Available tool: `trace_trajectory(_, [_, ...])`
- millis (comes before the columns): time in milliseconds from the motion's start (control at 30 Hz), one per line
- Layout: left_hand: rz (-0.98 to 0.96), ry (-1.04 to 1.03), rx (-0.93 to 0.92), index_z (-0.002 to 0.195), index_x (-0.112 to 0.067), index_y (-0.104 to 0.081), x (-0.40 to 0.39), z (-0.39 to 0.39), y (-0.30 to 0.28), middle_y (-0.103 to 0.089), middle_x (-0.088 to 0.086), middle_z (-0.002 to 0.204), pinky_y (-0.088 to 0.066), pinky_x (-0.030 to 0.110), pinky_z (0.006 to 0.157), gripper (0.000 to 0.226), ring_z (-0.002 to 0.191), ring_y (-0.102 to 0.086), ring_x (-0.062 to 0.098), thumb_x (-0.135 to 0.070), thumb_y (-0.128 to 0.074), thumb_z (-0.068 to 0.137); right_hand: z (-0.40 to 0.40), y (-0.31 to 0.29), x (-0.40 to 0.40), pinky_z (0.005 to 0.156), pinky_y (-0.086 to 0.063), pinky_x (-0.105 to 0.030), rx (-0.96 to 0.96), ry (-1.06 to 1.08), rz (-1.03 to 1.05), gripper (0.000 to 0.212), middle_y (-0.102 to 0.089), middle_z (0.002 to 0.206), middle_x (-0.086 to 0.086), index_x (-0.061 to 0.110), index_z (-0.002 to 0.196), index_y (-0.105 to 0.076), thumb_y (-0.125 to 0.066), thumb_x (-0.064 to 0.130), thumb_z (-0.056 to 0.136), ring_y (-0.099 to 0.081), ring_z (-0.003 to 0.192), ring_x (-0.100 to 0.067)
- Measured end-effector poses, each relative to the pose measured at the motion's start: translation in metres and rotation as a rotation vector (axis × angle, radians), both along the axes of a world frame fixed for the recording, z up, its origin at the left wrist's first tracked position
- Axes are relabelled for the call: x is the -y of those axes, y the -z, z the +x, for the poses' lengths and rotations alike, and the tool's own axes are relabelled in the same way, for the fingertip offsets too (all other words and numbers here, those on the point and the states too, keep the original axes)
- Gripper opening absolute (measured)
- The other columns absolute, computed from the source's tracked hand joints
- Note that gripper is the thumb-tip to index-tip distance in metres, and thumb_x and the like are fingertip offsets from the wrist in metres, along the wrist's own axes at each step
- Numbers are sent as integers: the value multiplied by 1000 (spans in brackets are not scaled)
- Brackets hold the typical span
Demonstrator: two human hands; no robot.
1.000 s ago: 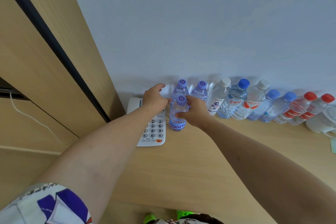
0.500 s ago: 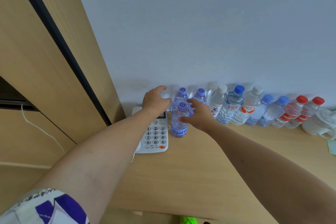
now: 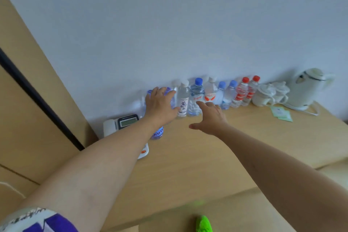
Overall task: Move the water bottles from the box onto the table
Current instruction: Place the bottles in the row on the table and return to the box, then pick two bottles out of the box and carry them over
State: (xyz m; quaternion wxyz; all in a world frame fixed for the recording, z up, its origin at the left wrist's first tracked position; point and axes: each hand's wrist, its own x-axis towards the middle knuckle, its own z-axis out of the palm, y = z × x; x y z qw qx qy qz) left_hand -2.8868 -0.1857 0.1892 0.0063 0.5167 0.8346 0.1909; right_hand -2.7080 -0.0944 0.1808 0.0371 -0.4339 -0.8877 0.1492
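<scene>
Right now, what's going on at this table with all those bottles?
A person is lining up water bottles along the wall at the back of a wooden table. The left hand reaches over the purple-capped bottles beside a desk phone, hiding most of them. The right hand hovers open, holding nothing, in front of the row. A white kettle and two cups stand at the row's far end.

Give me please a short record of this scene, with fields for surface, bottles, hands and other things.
surface: light wooden table
bottles: row of clear plastic water bottles along the wall, with white, blue and red caps
left hand: open, over the purple-capped bottles
right hand: open, holds nothing
other: white desk telephone, white electric kettle, white lidded cups
</scene>
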Motion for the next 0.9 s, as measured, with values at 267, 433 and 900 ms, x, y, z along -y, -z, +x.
trace_trajectory(267, [-93,253,-124,149,-34,-41,-51,117,-18,-33,4,159,-23,47,118,78,147,-22,30,-59,-68,81,124,-15,-14,107,-36,-49,26,199,93,104,-37,154,-6,34,153,-26,-79,64,69,-34,139,-32])
trace_trajectory(433, [-139,390,-139,153,-39,-31,-84,220,-29,-19,4,166,-15,54,121,87,153,-10,28,-64,-67,79,230,-21,-21,108,-35,-48,25,340,114,102,-36,154,-7,33,150,-29,-80,65,68,-33,140,-33])
trace_trajectory(900, [-199,768,-120,155,-37,-27,-131,608,-11,-18,3,166,-18,54,120,84,152,-11,27,-67,-59,84,617,-14,16,111,-33,-50,79,767,41,103,-33,157,-10,33,153,-25,-78,63,70,-31,141,-33])
